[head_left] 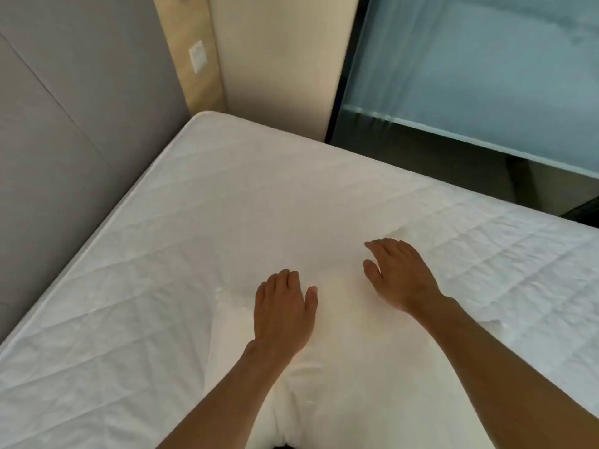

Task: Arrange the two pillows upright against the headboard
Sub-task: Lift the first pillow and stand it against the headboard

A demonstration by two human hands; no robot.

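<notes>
A cream-white pillow [353, 367] lies flat on the quilted white mattress [168, 254], right below me in the head view. My left hand [282, 309] rests palm down on its upper left part, fingers together and holding nothing. My right hand [397, 273] lies flat near the pillow's far right corner, fingers slightly spread, thumb apart. The grey padded headboard [58, 150] stands along the left side of the mattress, well away from the pillow. I see only one pillow.
A wooden panel with a white switch plate [197, 59] and a cream wall meet the mattress's far corner. A frosted glass partition [470, 66] with a dark frame runs along the bed's far right side, over a dark gap.
</notes>
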